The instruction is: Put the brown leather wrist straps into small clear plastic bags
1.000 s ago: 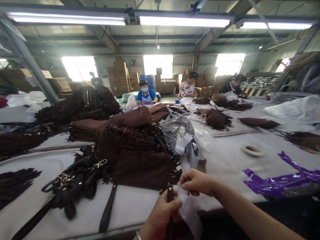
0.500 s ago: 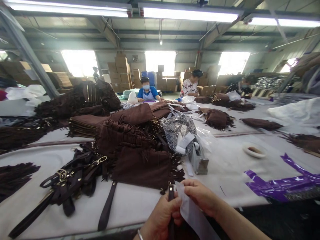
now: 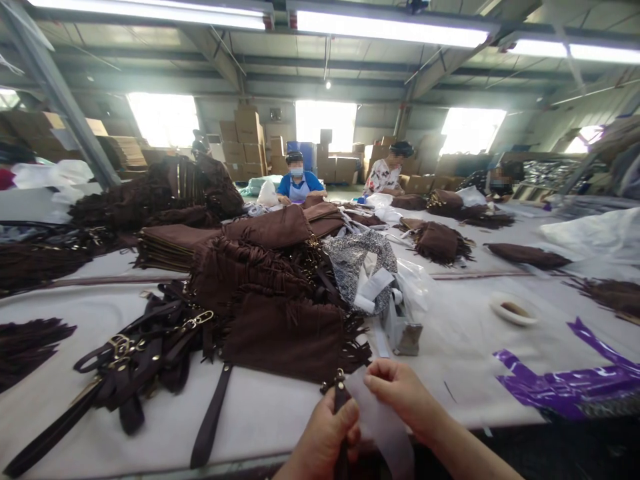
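My left hand [image 3: 331, 427] is closed around a dark brown wrist strap [image 3: 341, 395] with a gold stud and a metal clip at its top. A translucent white strip [image 3: 383, 427] is pinched between the thumb and fingers of my right hand [image 3: 400, 393] and hangs down beside the strap. Just beyond my hands lies a brown fringed pouch [image 3: 285, 337], in front of a pile of similar pouches [image 3: 245, 270]. Another dark strap [image 3: 213, 417] lies on the table to the left, near a heap of straps with gold clasps [image 3: 150, 353].
A tape dispenser [image 3: 406, 333] stands beside a crumpled speckled bag [image 3: 357, 267]. To the right are a white tape roll [image 3: 514, 309] and purple plastic packaging [image 3: 575, 377]. Across the table, co-workers [image 3: 299, 181] sit, with cardboard boxes [image 3: 245, 143] behind them.
The white strip has swung and curved, its upper end now a little apart from the strap's top. My left hand has turned slightly, and the whole view has shifted slightly.
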Tool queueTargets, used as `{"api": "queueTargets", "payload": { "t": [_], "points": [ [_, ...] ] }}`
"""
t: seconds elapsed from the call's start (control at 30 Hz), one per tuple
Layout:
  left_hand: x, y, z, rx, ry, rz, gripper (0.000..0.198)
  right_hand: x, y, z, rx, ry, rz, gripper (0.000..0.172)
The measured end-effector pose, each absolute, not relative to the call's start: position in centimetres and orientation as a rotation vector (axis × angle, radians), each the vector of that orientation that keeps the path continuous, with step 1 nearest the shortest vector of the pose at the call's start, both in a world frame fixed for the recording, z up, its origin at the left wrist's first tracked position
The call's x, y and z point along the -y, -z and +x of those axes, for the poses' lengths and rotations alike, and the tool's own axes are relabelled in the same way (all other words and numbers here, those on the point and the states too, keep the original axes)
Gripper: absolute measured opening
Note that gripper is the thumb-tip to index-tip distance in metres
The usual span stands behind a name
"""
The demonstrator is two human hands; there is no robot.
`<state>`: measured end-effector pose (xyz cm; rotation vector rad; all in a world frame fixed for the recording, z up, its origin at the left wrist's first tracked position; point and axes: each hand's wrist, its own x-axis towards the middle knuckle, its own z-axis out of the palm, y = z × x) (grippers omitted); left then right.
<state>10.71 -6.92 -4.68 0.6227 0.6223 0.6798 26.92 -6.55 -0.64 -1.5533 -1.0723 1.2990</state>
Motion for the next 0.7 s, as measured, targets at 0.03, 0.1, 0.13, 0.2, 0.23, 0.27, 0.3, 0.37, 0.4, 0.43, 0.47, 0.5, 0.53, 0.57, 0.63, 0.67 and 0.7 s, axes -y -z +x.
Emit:
{"api": "queueTargets", "payload": {
  "t": [0.03, 0.1, 0.13, 0.2, 0.23, 0.27, 0.3, 0.37, 0.4, 0.43, 0.47, 0.5, 0.53, 0.57, 0.63, 0.67, 0.7],
  "points": [
    [6.9, 4.8, 10.8, -0.654, -0.696, 0.661, 0.07, 6.6, 0.7, 27.0, 1.119, -1.219, -1.582, 0.02],
    [6.8, 4.9, 11.1, -0.778, -0.729, 0.727, 0.069, 6.8, 0.7, 26.9, 1.184, -1.1, -1.629, 0.021],
    [6.7, 5.0, 11.3, -0.85, -0.743, 0.726, 0.063, 7.0, 0.6, 26.9, 1.193, -1.078, -1.644, 0.021],
    [6.6, 5.1, 11.5, -0.959, -0.752, 0.7, 0.049, 7.4, 0.4, 26.7, 1.176, -1.14, -1.626, 0.021],
    [6.6, 5.1, 11.6, -0.978, -0.748, 0.691, 0.045, 7.6, 0.3, 26.6, 1.158, -1.215, -1.592, 0.024],
    [6.5, 5.1, 11.7, -0.971, -0.741, 0.688, 0.043, 7.8, 0.2, 26.6, 1.143, -1.305, -1.549, 0.028],
    [6.6, 5.1, 11.7, -0.953, -0.734, 0.693, 0.044, 8.0, 0.1, 26.5, 1.128, -1.393, -1.508, 0.032],
    [6.7, 4.8, 11.7, -0.934, -0.725, 0.729, 0.045, 8.3, 0.2, 26.5, 1.082, -1.516, -1.478, 0.035],
    [6.9, 4.6, 11.7, -0.933, -0.715, 0.752, 0.044, 8.5, 0.3, 26.5, 1.041, -1.54, -1.486, 0.035],
    [7.1, 4.4, 11.5, -0.931, -0.698, 0.774, 0.042, 8.6, 0.4, 26.5, 0.992, -1.543, -1.493, 0.034],
    [7.3, 4.2, 11.3, -0.923, -0.674, 0.781, 0.04, 8.7, 0.5, 26.7, 0.945, -1.53, -1.495, 0.032],
    [7.5, 4.0, 11.0, -0.906, -0.64, 0.769, 0.039, 8.8, 0.6, 26.9, 0.906, -1.501, -1.496, 0.031],
    [7.8, 3.7, 10.6, -0.878, -0.594, 0.736, 0.039, 8.9, 0.7, 27.1, 0.883, -1.465, -1.499, 0.03],
    [8.0, 3.5, 10.0, -0.837, -0.542, 0.701, 0.04, 9.0, 0.7, 27.4, 0.876, -1.422, -1.507, 0.029],
    [8.5, 2.7, 8.9, -0.725, -0.436, 0.682, 0.04, 9.4, 0.7, 28.1, 0.892, -1.33, -1.537, 0.027],
    [8.7, 2.2, 8.4, -0.661, -0.391, 0.704, 0.039, 9.6, 0.7, 28.5, 0.906, -1.295, -1.551, 0.027],
    [8.7, 1.6, 8.0, -0.6, -0.362, 0.733, 0.036, 9.9, 0.7, 28.7, 0.918, -1.272, -1.554, 0.026]
  ]
}}
